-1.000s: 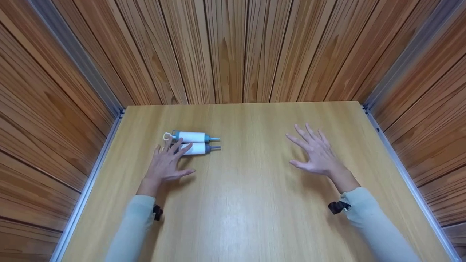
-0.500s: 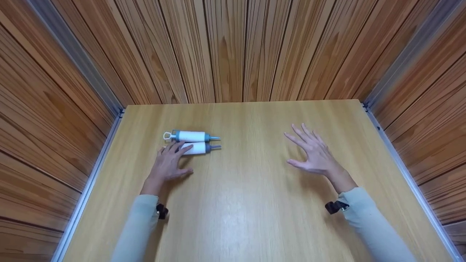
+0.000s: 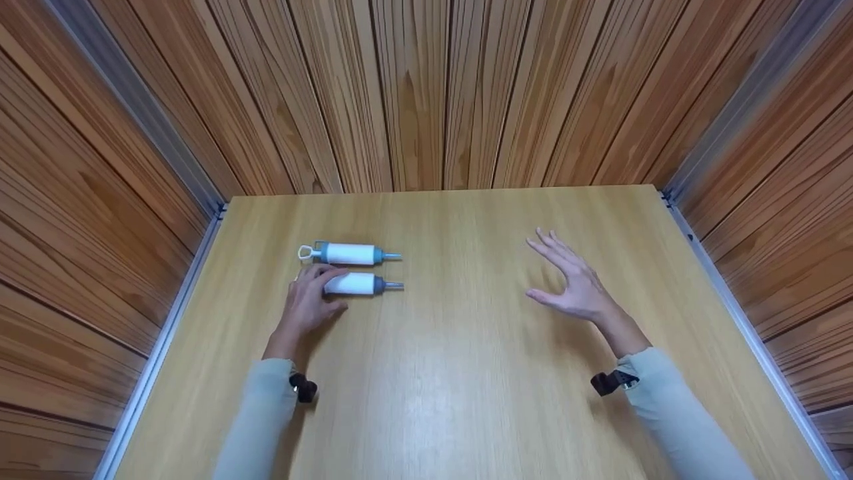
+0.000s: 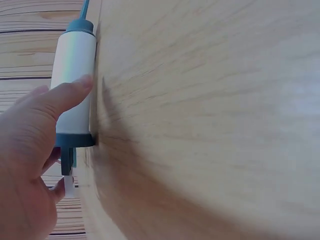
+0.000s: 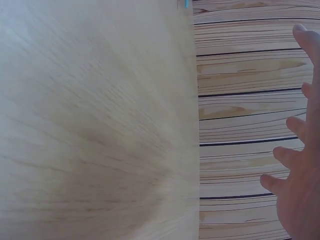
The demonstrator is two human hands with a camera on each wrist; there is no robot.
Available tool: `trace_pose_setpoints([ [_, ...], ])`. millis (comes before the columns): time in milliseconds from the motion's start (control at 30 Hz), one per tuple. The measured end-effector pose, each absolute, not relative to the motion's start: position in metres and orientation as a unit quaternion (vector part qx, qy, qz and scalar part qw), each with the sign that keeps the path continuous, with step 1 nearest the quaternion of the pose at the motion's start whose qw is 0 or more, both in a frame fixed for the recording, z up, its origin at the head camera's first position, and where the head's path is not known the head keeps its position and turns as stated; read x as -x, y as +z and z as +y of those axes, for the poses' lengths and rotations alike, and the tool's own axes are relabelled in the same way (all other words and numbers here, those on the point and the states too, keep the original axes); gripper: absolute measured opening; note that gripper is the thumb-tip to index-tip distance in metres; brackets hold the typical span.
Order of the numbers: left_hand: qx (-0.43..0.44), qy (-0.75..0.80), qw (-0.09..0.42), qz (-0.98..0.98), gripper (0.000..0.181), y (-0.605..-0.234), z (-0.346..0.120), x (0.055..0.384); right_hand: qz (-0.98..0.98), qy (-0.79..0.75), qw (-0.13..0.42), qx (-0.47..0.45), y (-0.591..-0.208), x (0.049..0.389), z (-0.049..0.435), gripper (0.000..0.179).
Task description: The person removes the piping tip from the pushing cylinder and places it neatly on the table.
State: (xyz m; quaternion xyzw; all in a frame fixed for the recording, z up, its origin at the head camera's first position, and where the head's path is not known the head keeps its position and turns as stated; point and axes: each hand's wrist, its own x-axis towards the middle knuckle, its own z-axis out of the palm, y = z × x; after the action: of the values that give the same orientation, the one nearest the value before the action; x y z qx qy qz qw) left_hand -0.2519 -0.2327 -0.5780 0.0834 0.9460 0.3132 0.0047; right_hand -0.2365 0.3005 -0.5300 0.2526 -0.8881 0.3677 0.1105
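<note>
Two syringes with white barrels and narrow nozzles lie side by side on the left of the table, nozzles pointing right. The farther syringe [image 3: 350, 253] has teal ends and a white ring handle. My left hand [image 3: 308, 301] grips the rear of the nearer syringe [image 3: 353, 283], which has dark blue-grey ends. In the left wrist view the thumb lies along this syringe's white barrel [image 4: 75, 55], fingers behind it, and its rear flange and part of the plunger show below. My right hand [image 3: 570, 283] is held over the table's right side, fingers spread and holding nothing.
The wooden table [image 3: 453, 373] ends at a wall of wood planks [image 3: 426, 100]. More plank walls stand left and right, with metal rails [image 3: 166, 320] along the table's sides. A black wrist camera [image 3: 306, 388] sits on the left sleeve.
My left hand has closed round the nearer syringe and drawn it slightly toward me, widening the gap to the farther one. The right hand stays at the right, with its fingers drawn a little closer together.
</note>
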Motion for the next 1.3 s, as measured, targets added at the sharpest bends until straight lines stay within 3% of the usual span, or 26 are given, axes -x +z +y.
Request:
trace_pose_setpoints([
  [533, -0.05, 0.319, 0.016, 0.946, 0.044, -0.578, -0.235, 0.253, -0.777, 0.573, 0.068, -0.251, -0.535, 0.24, 0.302, 0.092],
  [1300, -0.067, 0.318, -0.036, 0.945, 0.042, -0.564, -0.221, 0.247, -0.771, 0.58, 0.075, -0.254, -0.538, 0.24, 0.29, 0.086],
])
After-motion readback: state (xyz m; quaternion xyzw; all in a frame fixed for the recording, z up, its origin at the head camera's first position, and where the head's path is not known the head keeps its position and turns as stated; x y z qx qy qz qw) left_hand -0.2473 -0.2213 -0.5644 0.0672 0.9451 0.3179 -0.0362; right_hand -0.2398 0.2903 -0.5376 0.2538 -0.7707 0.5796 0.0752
